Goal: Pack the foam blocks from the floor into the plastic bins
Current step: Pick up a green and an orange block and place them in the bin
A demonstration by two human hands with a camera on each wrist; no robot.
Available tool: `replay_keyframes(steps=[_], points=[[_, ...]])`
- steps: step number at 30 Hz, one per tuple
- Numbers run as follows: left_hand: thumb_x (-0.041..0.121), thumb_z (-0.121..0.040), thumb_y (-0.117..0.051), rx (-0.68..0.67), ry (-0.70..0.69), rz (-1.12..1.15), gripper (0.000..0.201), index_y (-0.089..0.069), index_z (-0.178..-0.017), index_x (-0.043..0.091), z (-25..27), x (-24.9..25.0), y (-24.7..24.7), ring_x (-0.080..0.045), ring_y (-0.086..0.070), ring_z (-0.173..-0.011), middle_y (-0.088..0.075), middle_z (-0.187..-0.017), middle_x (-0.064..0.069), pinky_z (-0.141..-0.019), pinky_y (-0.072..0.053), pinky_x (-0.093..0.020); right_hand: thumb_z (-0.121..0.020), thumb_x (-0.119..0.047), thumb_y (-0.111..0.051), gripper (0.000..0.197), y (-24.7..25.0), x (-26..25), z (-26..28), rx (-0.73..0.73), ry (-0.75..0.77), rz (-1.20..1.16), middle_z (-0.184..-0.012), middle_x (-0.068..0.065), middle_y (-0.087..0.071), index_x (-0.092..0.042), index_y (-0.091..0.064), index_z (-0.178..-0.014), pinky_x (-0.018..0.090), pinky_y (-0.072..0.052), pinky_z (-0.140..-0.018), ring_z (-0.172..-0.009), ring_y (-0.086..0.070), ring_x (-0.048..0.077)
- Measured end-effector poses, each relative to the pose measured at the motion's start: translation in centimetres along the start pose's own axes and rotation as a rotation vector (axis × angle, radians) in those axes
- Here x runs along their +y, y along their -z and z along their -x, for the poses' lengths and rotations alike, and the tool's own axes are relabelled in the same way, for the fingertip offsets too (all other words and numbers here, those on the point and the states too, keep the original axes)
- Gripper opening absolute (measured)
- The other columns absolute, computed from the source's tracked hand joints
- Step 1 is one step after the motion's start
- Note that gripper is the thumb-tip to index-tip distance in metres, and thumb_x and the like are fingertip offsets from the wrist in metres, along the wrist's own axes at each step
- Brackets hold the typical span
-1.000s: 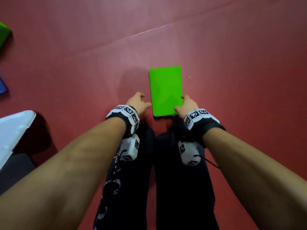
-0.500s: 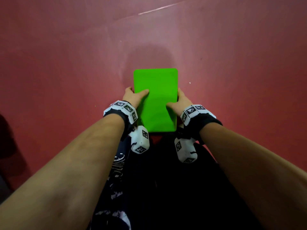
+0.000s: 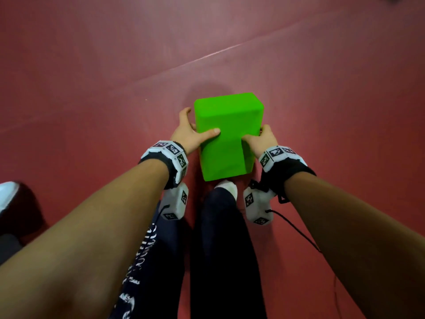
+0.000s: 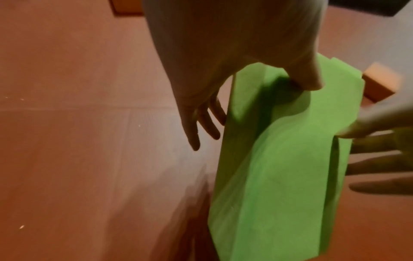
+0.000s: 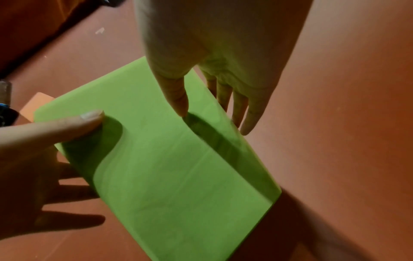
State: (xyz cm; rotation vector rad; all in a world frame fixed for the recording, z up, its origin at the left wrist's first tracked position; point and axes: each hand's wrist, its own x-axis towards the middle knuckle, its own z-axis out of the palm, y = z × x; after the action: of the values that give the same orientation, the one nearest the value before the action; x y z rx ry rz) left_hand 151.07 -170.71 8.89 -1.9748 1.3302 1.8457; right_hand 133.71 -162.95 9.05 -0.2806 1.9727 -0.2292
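A bright green foam block (image 3: 227, 125) is held off the red floor in front of my knees, its far end tipped up. My left hand (image 3: 195, 127) grips its left side, with the thumb (image 4: 310, 79) pressed on the broad face and the fingers down the side. My right hand (image 3: 258, 135) grips the right side the same way, its thumb (image 5: 176, 98) on the face and its fingers along the edge. The wrist views show the green block (image 4: 279, 176) (image 5: 167, 167) pinched between both hands.
A white bin corner (image 3: 7, 192) pokes in at the left edge. An orange foam block (image 4: 380, 81) (image 5: 35, 104) lies on the floor beyond the green one. My dark trouser legs and a white sock (image 3: 227, 186) are just under the block. A seam crosses the red floor (image 3: 92, 65).
The green block lay flat on the floor; my left hand closed on its left side and both hands have raised it and tipped its far end up.
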Motion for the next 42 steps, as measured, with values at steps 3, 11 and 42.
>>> replay_keyframes(steps=[3,11,42], points=[[0.038,-0.073,-0.08,-0.035,-0.099,-0.054,0.106,-0.007,-0.15,0.033,2.0,5.8,0.3,-0.019,-0.052,-0.12,-0.047,-0.14,-0.002,-0.1,-0.045,-0.036,-0.085,-0.018,-0.062,0.041,5.0,-3.0,1.4,-0.02,0.045,0.028,-0.115,0.011,-0.061,-0.009,-0.047,-0.122,0.026,-0.039,-0.073,-0.094,-0.057,0.025],[0.043,-0.061,-0.086,0.001,-0.181,-0.278,0.09,-0.033,-0.129,0.016,2.5,23.7,-1.3,-0.027,-0.057,-0.106,-0.049,-0.121,-0.006,-0.077,-0.056,-0.047,-0.09,-0.014,-0.055,0.047,18.6,-10.9,2.1,0.017,0.108,0.006,-0.128,0.012,-0.057,-0.011,-0.041,-0.135,0.025,-0.039,-0.08,-0.113,-0.056,0.028],[0.042,-0.077,-0.074,0.506,-0.154,-0.103,0.079,-0.034,-0.134,0.006,-17.6,73.5,-36.3,-0.029,-0.049,-0.115,-0.039,-0.134,-0.016,-0.094,-0.036,-0.029,-0.092,-0.022,-0.052,0.041,79.4,-20.3,-32.3,0.119,-0.032,0.336,-0.13,0.018,-0.054,-0.006,-0.047,-0.13,0.032,-0.041,-0.089,-0.117,-0.052,0.034]])
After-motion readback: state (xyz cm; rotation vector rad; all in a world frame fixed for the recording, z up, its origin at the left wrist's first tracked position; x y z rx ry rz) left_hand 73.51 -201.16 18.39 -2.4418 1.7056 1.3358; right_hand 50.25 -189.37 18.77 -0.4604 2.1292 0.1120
